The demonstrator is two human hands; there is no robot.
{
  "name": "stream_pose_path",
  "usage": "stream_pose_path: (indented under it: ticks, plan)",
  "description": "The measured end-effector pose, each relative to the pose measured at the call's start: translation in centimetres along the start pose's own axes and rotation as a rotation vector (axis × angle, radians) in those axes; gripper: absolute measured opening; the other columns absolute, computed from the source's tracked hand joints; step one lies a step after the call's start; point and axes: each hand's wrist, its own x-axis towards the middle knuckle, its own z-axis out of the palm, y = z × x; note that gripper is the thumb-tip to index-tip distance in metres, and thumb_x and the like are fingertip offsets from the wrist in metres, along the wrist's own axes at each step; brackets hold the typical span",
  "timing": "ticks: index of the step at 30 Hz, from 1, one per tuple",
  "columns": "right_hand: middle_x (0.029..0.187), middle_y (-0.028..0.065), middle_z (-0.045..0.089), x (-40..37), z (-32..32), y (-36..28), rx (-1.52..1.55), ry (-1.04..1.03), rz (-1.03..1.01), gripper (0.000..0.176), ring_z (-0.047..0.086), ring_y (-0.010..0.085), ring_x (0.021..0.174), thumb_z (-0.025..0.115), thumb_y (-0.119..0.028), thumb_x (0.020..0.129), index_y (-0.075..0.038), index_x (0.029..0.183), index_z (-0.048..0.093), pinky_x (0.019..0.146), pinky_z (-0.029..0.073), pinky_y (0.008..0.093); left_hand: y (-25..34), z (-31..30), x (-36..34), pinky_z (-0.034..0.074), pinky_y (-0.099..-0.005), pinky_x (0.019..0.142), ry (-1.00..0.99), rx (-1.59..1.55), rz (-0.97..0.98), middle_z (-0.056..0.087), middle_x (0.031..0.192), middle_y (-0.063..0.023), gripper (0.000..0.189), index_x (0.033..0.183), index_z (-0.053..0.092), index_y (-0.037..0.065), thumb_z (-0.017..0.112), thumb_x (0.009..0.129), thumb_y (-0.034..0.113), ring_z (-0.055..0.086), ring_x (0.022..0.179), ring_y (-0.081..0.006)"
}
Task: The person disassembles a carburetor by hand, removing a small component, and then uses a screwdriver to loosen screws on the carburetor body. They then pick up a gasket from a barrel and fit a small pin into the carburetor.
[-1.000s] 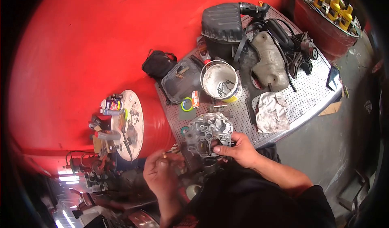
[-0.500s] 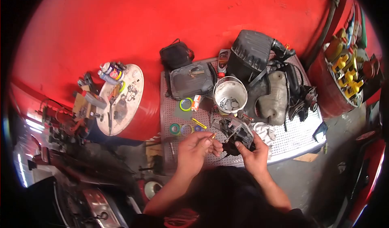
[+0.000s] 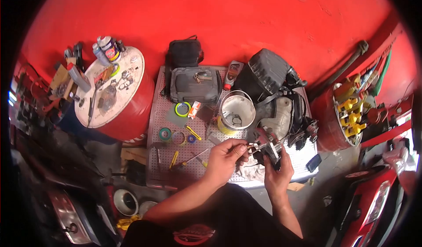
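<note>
- The left hand [image 3: 223,162] has its fingers [image 3: 239,150] pinched around a small part [image 3: 250,147], brassy at the end and mostly hidden by the grip.
- The right hand [image 3: 278,176] grips the casing [image 3: 269,149] from its near right side, thumb on the near face, holding it tilted above the near edge of the table [image 3: 154,115].
- The small part is right at the left side of the casing; whether the two touch cannot be told.
- Below the hands, a stained cloth [image 3: 251,171] lies crumpled on the table.
- The bucket [image 3: 238,102] stands just beyond the casing, with thin dark pieces in the bottom.
- Right of the bucket lies a grey shield [image 3: 282,116], with the airbox [image 3: 267,73] behind it.
- Left of the left hand are a green tape [image 3: 160,134], a blue tape [image 3: 191,139], a yellow cutter [image 3: 194,133] and a screwdriver [image 3: 196,156].
- Farther back, keys [image 3: 202,76] lie on a dark case [image 3: 193,89], left of a bottle [image 3: 232,75].
</note>
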Motion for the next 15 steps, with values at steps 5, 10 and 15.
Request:
stream_pose_path:
  ticks: [5, 10, 15]
  plan:
    - [0.108, 0.0166, 0.067, -0.1, 0.5, 0.3, -0.075, 0.086, -0.08, 0.055, 0.066, 0.0273, 0.089, 0.076, 0.0, 0.082, 0.003, 0.132, 0.056, 0.079, 0.053, 0.0357, 0.3, -0.7, 0.2, 0.051, -0.0246, 0.066, -0.07, -0.044, 0.055, 0.07, 0.09, -0.0074, 0.018, 0.112, 0.065, -0.006, 0.061, 0.098, 0.005, 0.063, 0.075, -0.0099]
    - [0.103, 0.0106, 0.07, 0.1, 0.6, 0.2, -0.099, 0.173, -0.099, 0.04, 0.064, 0.0145, 0.088, 0.074, 0.001, 0.087, 0.007, 0.123, 0.059, 0.079, 0.052, 0.0297, 2.2, -0.6, 0.2, 0.051, -0.024, 0.066, -0.143, -0.114, -0.006, 0.07, 0.089, -0.0059, 0.014, 0.108, 0.066, -0.004, 0.064, 0.096, 0.003, 0.063, 0.076, -0.0075]
    - [0.104, 0.0093, 0.07, -0.2, 0.5, 0.5, -0.071, 0.221, -0.036, 0.036, 0.065, 0.0148, 0.091, 0.072, 0.003, 0.088, 0.005, 0.122, 0.061, 0.081, 0.053, 0.0291, 3.2, -1.0, 0.8, 0.05, -0.0242, 0.067, -0.238, -0.095, 0.058, 0.069, 0.087, -0.0047, 0.01, 0.103, 0.066, -0.003, 0.065, 0.095, 0.003, 0.063, 0.077, -0.0081]
